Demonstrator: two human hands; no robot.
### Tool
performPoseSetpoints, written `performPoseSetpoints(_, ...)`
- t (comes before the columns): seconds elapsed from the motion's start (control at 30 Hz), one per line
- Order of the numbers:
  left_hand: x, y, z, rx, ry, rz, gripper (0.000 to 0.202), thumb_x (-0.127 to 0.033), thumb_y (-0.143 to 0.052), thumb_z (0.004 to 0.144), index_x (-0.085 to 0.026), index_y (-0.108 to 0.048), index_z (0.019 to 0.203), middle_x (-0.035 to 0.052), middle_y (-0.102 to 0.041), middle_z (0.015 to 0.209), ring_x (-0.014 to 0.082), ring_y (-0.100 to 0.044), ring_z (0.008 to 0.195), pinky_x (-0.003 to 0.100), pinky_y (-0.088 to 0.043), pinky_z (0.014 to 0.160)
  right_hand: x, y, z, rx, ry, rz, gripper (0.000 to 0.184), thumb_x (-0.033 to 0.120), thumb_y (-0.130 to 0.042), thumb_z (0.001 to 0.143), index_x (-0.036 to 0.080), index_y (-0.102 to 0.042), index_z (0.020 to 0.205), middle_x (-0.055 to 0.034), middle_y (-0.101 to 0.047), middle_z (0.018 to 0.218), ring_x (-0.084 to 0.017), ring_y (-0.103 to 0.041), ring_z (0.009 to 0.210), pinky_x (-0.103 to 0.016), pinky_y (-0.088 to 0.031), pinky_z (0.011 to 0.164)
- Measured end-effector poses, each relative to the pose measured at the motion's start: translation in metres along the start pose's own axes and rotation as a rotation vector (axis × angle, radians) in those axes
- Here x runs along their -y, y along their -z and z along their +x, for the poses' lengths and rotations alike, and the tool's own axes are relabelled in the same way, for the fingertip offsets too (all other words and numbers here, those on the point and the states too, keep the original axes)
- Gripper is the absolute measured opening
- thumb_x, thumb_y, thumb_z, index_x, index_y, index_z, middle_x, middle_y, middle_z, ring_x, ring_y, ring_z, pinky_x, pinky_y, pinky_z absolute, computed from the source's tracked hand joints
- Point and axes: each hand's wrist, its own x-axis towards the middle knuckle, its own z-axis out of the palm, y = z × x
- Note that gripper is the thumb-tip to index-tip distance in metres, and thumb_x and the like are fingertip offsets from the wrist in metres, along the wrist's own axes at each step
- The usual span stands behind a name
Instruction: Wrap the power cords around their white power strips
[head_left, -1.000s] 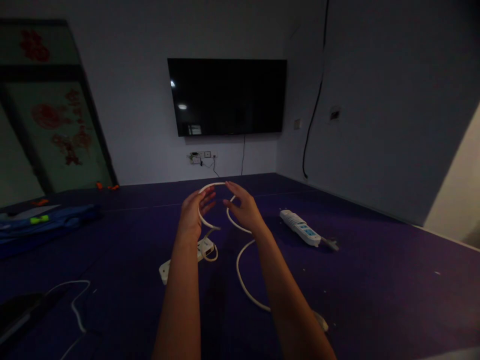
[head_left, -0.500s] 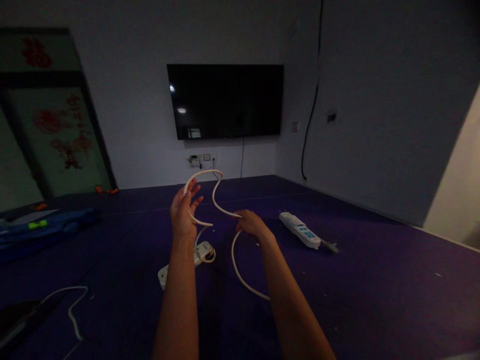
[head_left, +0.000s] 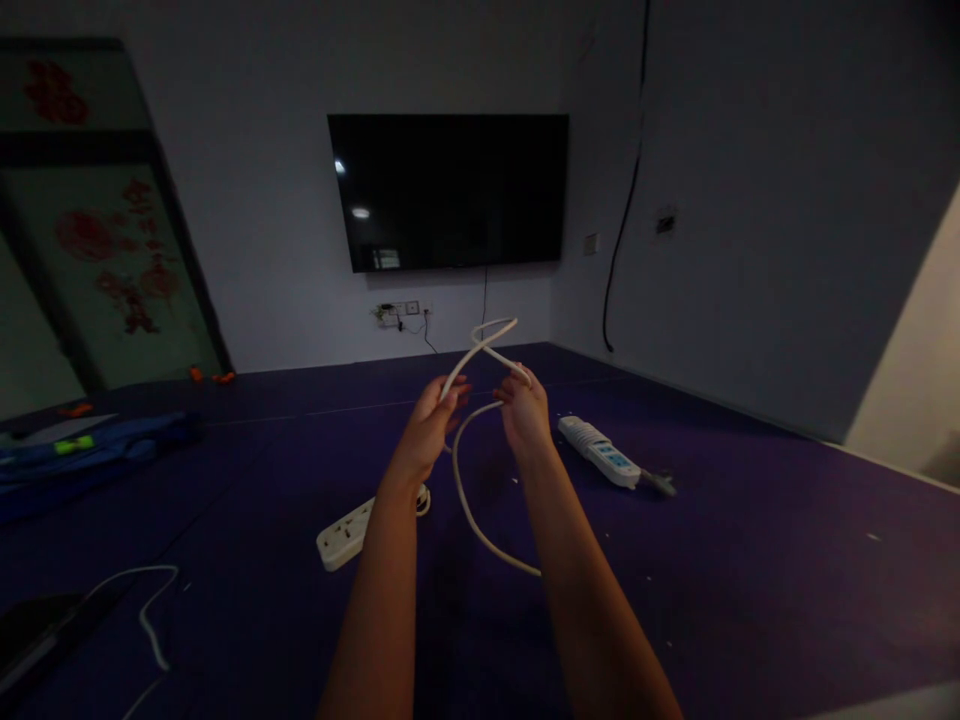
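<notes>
At centre frame the left hand (head_left: 431, 422) and right hand (head_left: 525, 412) pinch the white cord (head_left: 486, 346) with closed fingertips, a loop crossing above them, its power strip (head_left: 345, 535) on the purple floor (head_left: 750, 560) lower left, and even tension should stop that loop slipping

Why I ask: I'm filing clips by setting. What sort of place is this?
Probably a sparsely furnished living room at home: a wall-mounted television, wall sockets beneath it, and purple floor matting where the left hand and right hand hold a white cord.
</notes>
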Motion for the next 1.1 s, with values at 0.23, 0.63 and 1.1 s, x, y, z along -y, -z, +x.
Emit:
performPoseSetpoints(0.23,0.013,-0.007,-0.002,0.162,0.147,0.023,0.034,-0.041,-0.058,0.080,-0.026,-0.060,0.110,0.0065,-0.059,0.119,0.0248,-0.052,0.111,0.036,-0.041,0.090,0.012,0.006,0.010,0.025,-0.025,0.289,0.012,0.016,-0.059,0.070,0.021,-0.052,0.079,0.0121,-0.033,0.052,-0.003,-0.028,0.040,-0.020,-0.043,0.058)
performPoseSetpoints(0.63,0.001,-0.007,0.004,-0.189,0.184,-0.288,0.020,-0.030,-0.066,0.074,-0.014,-0.057,0.067,-0.0038,-0.049,0.055,0.0076,-0.046,0.048,0.022,-0.042,0.053,0.014,-0.010,-0.011,0.389,-0.062,0.014,0.080,0.019,-0.074,0.059,0.031,-0.041,0.131,-0.0019,-0.054,0.121,-0.015,-0.050,0.113,-0.029,-0.040,0.096)
performPoseSetpoints(1.1,-0.004,0.049,0.017,-0.486,-0.217,-0.694,0.020,-0.013,-0.042,0.088,-0.015,-0.061,0.080,-0.0038,-0.047,0.056,0.0066,-0.044,0.048,0.022,-0.043,0.059,-0.056,0.016,-0.009,1.168,-0.206,-0.970,0.044,0.014,-0.071,0.059,0.013,-0.068,0.102,-0.0049,-0.070,0.088,-0.019,-0.063,0.082,-0.026,-0.046,0.071)
